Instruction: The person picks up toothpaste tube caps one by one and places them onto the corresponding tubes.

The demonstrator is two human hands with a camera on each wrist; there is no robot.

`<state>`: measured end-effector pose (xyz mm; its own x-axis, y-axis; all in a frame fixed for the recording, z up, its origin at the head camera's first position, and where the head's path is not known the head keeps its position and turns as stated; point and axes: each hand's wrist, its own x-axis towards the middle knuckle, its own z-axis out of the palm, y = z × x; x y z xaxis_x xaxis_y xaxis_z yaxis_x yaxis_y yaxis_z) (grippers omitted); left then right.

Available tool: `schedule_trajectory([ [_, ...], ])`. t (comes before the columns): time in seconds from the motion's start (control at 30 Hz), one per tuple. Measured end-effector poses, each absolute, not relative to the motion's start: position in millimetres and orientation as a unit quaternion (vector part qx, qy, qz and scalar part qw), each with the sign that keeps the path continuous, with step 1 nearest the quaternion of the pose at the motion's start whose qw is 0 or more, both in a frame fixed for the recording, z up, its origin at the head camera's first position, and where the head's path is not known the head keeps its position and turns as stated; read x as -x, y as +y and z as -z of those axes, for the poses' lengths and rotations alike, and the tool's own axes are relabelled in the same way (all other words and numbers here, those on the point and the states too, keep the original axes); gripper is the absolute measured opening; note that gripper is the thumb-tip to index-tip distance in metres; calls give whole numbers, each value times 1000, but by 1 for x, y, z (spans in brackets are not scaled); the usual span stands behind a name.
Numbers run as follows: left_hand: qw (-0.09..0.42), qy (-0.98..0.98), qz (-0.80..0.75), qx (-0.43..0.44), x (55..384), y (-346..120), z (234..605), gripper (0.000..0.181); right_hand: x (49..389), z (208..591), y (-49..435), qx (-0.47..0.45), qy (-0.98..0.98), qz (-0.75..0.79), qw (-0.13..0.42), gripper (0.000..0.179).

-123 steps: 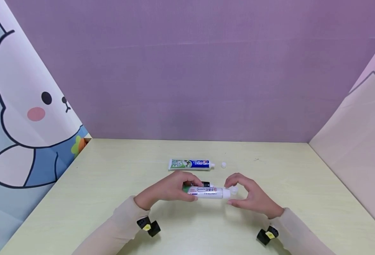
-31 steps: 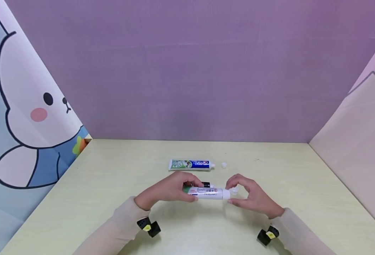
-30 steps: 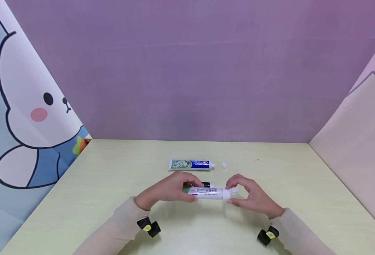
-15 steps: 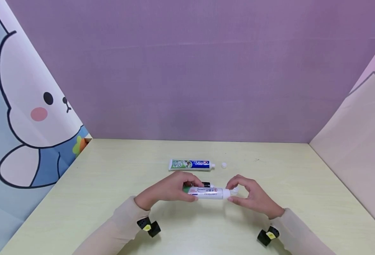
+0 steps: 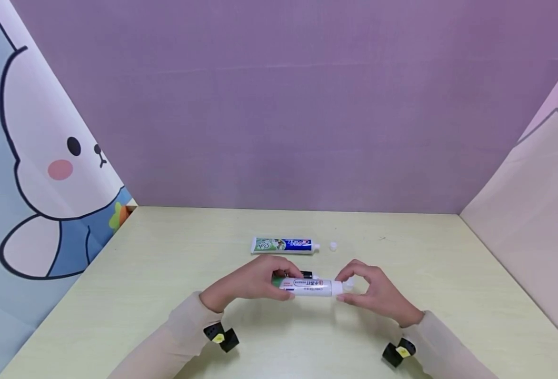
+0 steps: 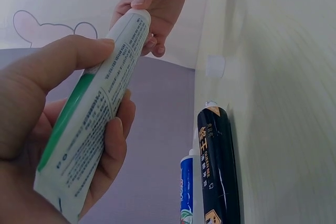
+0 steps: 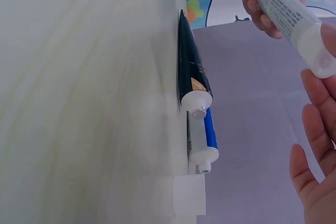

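Note:
My left hand point(image 5: 255, 279) grips a white toothpaste tube point(image 5: 312, 287) with a green tail end, holding it level above the table. In the left wrist view its printed back faces the camera. At the tube's right end, my right hand point(image 5: 383, 296) pinches the white cap point(image 5: 337, 288) between thumb and fingers. The right wrist view shows this cap point(image 7: 316, 51) up close, the thumb at its edge. Behind the held tube lies a black toothpaste tube point(image 6: 218, 163), mostly hidden by the left hand in the head view; its nozzle point(image 7: 198, 113) is uncapped.
Farther back lies a blue and green toothpaste tube point(image 5: 285, 245), its nozzle bare. A small white cap point(image 5: 333, 246) sits just right of it. Another loose white cap point(image 5: 349, 284) rests beyond the right fingers. A purple panel point(image 5: 298, 116) rises behind the pale table point(image 5: 189, 237).
The right fingertips have shifted very slightly left at the cap. The left hand, held tube and other tubes stay where they were.

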<state>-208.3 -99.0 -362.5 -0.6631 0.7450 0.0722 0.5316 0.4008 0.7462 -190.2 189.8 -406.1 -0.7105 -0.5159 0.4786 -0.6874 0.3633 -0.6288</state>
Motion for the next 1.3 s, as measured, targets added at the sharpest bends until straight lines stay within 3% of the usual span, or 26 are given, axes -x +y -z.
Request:
schedule_trajectory([
  [1.3,113,842,-359,-387,208,-98,378,36,191,401,189,-296,-842,-452,13,18],
])
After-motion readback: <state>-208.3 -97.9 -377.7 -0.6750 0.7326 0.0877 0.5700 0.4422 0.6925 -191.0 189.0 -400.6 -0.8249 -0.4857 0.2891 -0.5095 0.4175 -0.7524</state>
